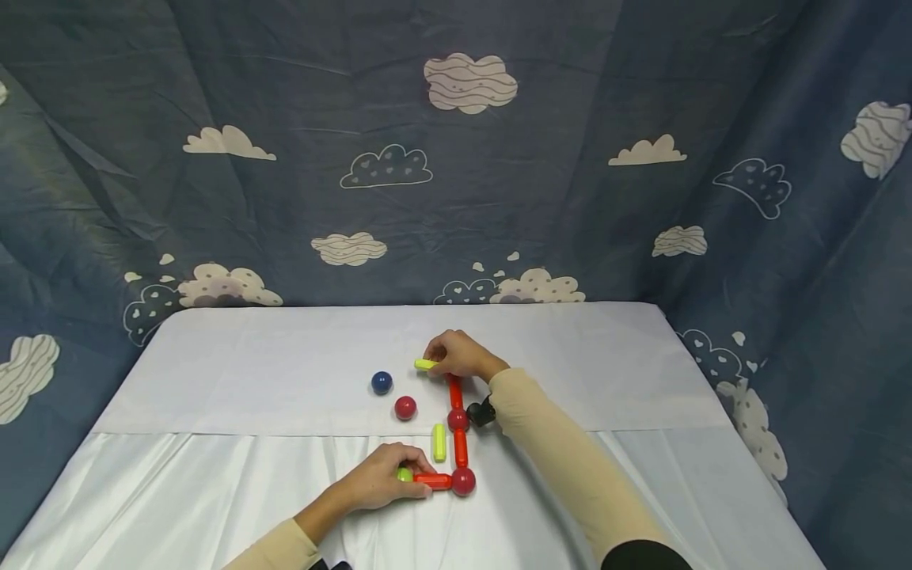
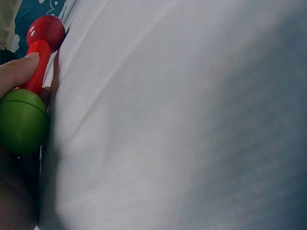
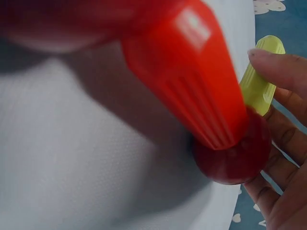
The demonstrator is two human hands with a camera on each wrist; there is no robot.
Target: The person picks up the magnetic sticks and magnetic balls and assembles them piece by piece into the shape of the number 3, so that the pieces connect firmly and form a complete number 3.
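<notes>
My left hand pinches a red rod close to the green ball on its near end. That rod's other end meets a red ball at the corner of a chain. From there a red rod, a red ball and another red rod run away from me. At the far end, a dark red ball shows in the right wrist view. Between thumb and fingers, my right hand holds a yellow-green rod, its lower end right at that ball.
A loose blue ball and a loose red ball lie left of the chain. One more yellow-green rod lies beside it. White cloth covers the table, and a dark cloud-print curtain hangs behind.
</notes>
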